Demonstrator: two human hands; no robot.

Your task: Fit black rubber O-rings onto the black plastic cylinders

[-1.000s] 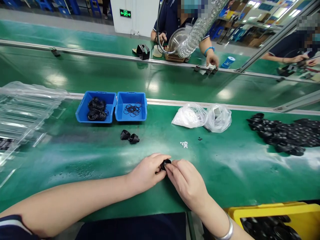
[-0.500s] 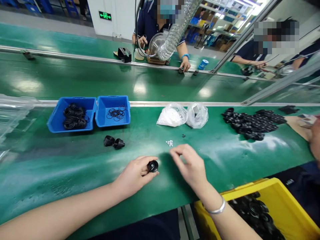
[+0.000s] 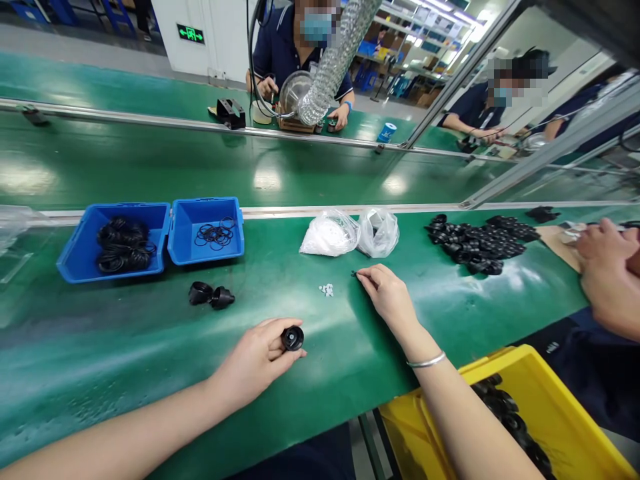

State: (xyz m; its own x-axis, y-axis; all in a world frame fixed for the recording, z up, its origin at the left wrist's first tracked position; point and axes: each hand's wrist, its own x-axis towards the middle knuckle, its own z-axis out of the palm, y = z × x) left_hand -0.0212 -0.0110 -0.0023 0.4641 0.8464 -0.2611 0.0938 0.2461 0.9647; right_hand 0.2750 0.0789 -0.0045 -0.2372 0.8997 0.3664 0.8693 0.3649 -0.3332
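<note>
My left hand (image 3: 257, 360) is closed around a round black plastic cup-shaped part (image 3: 293, 338), its hollow side turned up. A small pale piece sits in the middle of that hollow. My right hand (image 3: 387, 297) is over the green bench with thumb and index finger pinched together. Right at those fingertips is a small black part (image 3: 353, 273); its exact shape is too small to make out. Several tiny white pieces (image 3: 327, 291) lie loose between my two hands. Farther left, two black conical parts (image 3: 211, 295) rest on their sides.
Blue bins hold black rings: one full (image 3: 125, 247), one sparse (image 3: 215, 237). Behind my right hand stand two plastic bags (image 3: 330, 233). A heap of black parts (image 3: 480, 243) lies right, near a co-worker's hands (image 3: 607, 267). A yellow crate (image 3: 540, 380) stands at lower right.
My right hand has moved forward to the small black parts, and its fingertips have come together there. My left hand still holds the black cup-shaped part. The whole view has shifted a little.
</note>
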